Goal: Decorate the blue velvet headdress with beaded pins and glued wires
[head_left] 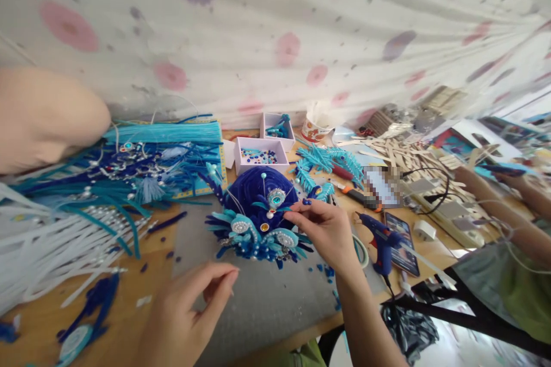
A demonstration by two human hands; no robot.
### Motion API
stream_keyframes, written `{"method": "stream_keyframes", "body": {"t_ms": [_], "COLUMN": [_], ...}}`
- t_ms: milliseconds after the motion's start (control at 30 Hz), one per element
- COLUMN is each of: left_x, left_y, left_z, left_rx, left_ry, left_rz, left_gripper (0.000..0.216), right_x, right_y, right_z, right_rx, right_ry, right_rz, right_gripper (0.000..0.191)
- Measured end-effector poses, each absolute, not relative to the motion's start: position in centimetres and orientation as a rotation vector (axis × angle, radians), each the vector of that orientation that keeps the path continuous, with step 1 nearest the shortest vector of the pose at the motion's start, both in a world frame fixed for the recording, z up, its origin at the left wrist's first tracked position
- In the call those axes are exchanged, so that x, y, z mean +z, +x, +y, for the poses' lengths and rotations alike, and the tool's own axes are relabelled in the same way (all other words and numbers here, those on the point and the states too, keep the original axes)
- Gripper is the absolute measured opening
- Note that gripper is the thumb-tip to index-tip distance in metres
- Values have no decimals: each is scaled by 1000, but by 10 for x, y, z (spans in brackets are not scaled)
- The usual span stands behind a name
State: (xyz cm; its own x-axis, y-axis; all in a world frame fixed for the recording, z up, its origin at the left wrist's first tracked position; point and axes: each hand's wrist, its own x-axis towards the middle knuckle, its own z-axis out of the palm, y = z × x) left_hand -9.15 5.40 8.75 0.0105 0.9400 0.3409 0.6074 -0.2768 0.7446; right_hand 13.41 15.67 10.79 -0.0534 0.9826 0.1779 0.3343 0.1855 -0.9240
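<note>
While the right hand [328, 236] pinches a small teal piece [283, 211] between thumb and forefinger against the front of a blue beaded ornament [241, 190], the left hand [185, 311] hovers nearer the table's [124, 321] front edge, its thumb and forefinger tips drawn together; whether they grip anything, I cannot tell. The ornament sits on a grey mat [267, 309], back from that edge. Toward the far edge, behind it, stands a pale box [262, 164] of beads. Right of the ornament, a blue glue gun [381, 235] lies beside a phone [404, 241], close to the front edge.
</note>
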Motion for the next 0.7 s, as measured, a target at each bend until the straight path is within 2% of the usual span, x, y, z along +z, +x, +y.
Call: {"method": "stream_keyframes", "body": {"t_ms": [267,433,700], "left_x": [80,81,84], "left_y": [-83,-80,-84], "left_z": [66,75,85], "left_rx": [1156,1115,1009], "left_ry": [2032,2118,2022], "left_rz": [1508,1492,1496], "left_gripper": [6,8,13], "right_x": [113,117,117], "right_y": [137,143,145], "right_z": [156,156,163], "right_rx": [940,877,880], "right_ry": [-1225,-1155,-1145], "right_rz": [-1587,-1746,-1806], "right_gripper": [11,5,8]}}
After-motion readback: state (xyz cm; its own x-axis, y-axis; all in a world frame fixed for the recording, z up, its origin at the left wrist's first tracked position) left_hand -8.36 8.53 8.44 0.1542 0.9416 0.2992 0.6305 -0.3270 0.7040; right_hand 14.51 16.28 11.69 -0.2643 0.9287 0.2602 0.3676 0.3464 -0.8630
